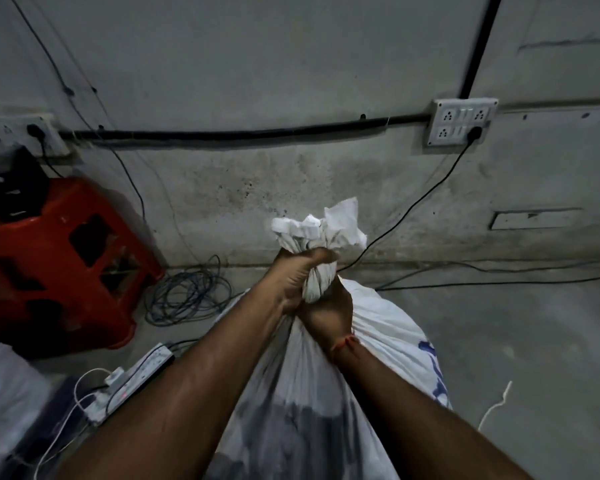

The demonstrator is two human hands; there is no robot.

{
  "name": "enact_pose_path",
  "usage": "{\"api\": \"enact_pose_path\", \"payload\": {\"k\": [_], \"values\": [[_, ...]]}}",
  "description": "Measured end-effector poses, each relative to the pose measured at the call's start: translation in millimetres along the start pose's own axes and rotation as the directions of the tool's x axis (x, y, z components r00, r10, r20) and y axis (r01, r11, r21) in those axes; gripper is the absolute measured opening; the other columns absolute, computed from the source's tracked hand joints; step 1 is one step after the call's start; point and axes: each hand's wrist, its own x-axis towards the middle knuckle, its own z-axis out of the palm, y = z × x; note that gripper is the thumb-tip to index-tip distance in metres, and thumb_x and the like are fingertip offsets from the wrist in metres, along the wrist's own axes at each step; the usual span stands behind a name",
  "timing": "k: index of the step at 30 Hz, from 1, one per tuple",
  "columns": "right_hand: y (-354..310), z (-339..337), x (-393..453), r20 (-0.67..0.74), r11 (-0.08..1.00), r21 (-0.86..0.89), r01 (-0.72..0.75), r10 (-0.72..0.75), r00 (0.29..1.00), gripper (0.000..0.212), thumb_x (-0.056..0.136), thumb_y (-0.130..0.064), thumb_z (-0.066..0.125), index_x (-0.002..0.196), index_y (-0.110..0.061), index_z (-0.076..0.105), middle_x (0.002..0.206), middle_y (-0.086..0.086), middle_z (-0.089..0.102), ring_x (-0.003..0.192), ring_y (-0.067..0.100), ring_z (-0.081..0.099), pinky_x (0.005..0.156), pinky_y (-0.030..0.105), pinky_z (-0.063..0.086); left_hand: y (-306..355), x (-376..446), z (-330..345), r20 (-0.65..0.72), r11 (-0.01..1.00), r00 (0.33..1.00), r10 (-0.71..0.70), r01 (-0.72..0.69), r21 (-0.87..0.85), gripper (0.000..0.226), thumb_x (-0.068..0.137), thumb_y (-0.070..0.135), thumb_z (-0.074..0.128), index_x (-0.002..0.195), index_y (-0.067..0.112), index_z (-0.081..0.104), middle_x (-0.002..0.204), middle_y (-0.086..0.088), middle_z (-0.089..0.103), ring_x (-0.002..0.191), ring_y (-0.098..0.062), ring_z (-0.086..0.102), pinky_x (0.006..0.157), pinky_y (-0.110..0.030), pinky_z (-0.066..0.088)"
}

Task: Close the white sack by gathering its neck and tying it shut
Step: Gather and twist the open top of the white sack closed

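Concrete floor (499,341) and wall (257,81); both hands grip the sack (378,341).

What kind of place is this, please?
Probably a bare utility or storage room: a rough grey concrete wall, a white wall socket panel fed by exposed black cable, and loose coiled wires on the floor.

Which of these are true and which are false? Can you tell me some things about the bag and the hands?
1. Both hands grip the white sack's gathered neck. True: left hand above, right hand below.
2. A string is already tied round the neck. False: none shows there; a white string lies on the floor.
3. The red stool stands left of the sack. True.
4. The wall socket board has nothing plugged in. False: a black plug sits in it.
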Motion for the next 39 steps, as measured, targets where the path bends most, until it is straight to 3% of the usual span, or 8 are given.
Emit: {"api": "enact_pose_path", "payload": {"k": [5, 7, 11, 17, 22, 30, 35, 39], "values": [[12, 8, 22, -0.041, 0.959, 0.112, -0.260, 0.266, 0.963, 0.043, 0.052, -0.041, 0.068, 0.085, -0.015, 0.074, 0.080, 0.006, 0.076, 0.084, 0.026, 0.073, 0.070, 0.032, 0.054, -26, -3, -60, 0.239, 0.850, 0.969, 0.058, -0.174, 0.497, 0.089, 0.081, 0.014, 0.084, 0.153, 0.031, 0.034, 0.149, 0.007, 0.056, 0.122, 0.012, 0.058, 0.096, -0.011, 0.050], [16, 13, 30, -0.023, 0.914, 0.181, -0.362, 0.372, 0.928, 0.039, 0.041, -0.033, 0.069, 0.074, -0.012, 0.074, 0.065, -0.002, 0.068, 0.073, 0.023, 0.069, 0.062, 0.029, 0.050, -59, -13, -94, 0.267, 0.717, 0.962, -0.056, -0.148, 0.681, 0.141, 0.073, 0.029, 0.091, 0.158, 0.031, -0.021, 0.171, 0.006, 0.012, 0.151, 0.003, 0.027, 0.118, -0.020, 0.037], [23, 28, 29, 0.060, 0.846, 0.274, -0.457, 0.460, 0.886, 0.032, 0.030, -0.023, 0.070, 0.061, -0.013, 0.073, 0.057, -0.005, 0.068, 0.063, 0.024, 0.067, 0.058, 0.035, 0.053, -133, -21, -117, 0.253, 0.375, 0.967, -0.030, -0.224, 0.900, 0.156, 0.052, 0.070, 0.083, 0.151, 0.029, -0.031, 0.159, 0.012, -0.039, 0.151, -0.019, -0.037, 0.131, -0.042, -0.004], [46, 31, 38, 0.216, 0.788, 0.429, -0.441, 0.384, 0.897, 0.041, 0.039, -0.020, 0.080, 0.077, -0.006, 0.080, 0.082, 0.010, 0.078, 0.081, 0.029, 0.074, 0.082, 0.048, 0.059, -165, 8, -94, 0.147, 0.729, 0.984, 0.101, -0.174, 0.662, 0.148, 0.035, 0.053, 0.092, 0.156, 0.020, 0.013, 0.162, -0.002, 0.030, 0.153, -0.011, 0.029, 0.126, -0.033, 0.028], [57, 38, 41, 0.347, 0.830, 0.393, -0.396, 0.265, 0.900, 0.042, 0.066, -0.021, 0.082, 0.107, -0.010, 0.077, 0.108, 0.007, 0.079, 0.107, 0.027, 0.072, 0.103, 0.049, 0.053, -194, 21, -81, -0.143, 0.699, 0.915, 0.378, -0.181, 0.692, 0.073, 0.050, 0.056, 0.075, 0.121, 0.044, 0.060, 0.120, 0.003, 0.073, 0.115, -0.008, 0.067, 0.094, -0.024, 0.050], [101, 12, 29, 0.483, 0.912, 0.381, -0.152, -0.056, 0.874, 0.080, 0.083, -0.021, 0.078, 0.151, -0.018, 0.035, 0.149, 0.001, 0.053, 0.138, 0.017, 0.051, 0.113, 0.038, 0.043, -204, 51, -81, -0.333, 0.805, 0.901, 0.278, -0.029, 0.592, 0.080, 0.056, 0.066, 0.059, 0.109, 0.009, 0.076, 0.109, -0.019, 0.078, 0.107, -0.033, 0.074, 0.093, -0.041, 0.058], [157, -22, 8, 0.648, 0.913, -0.300, 0.275, -0.016, 0.762, 0.143, 0.053, -0.055, 0.092, 0.160, -0.012, 0.008, 0.168, 0.005, 0.016, 0.156, 0.019, 0.014, 0.126, 0.048, 0.021, -210, 56, -85, -0.421, 0.975, 0.906, 0.049, 0.048, 0.216, 0.033, 0.039, 0.027, 0.083, 0.071, 0.021, 0.080, 0.076, 0.002, 0.081, 0.078, -0.017, 0.079, 0.074, -0.042, 0.064], [159, -9, 5, 0.651, 0.877, -0.324, 0.356, -0.066, 0.756, 0.147, 0.045, -0.073, 0.084, 0.158, -0.010, 0.015, 0.164, 0.004, 0.025, 0.155, 0.021, 0.018, 0.122, 0.052, 0.025, -205, 53, -81, -0.380, 0.993, 0.925, 0.004, 0.041, 0.111, 0.036, 0.038, 0.013, 0.078, 0.073, 0.010, 0.078, 0.082, -0.016, 0.080, 0.085, -0.039, 0.077, 0.072, -0.056, 0.062]]}}
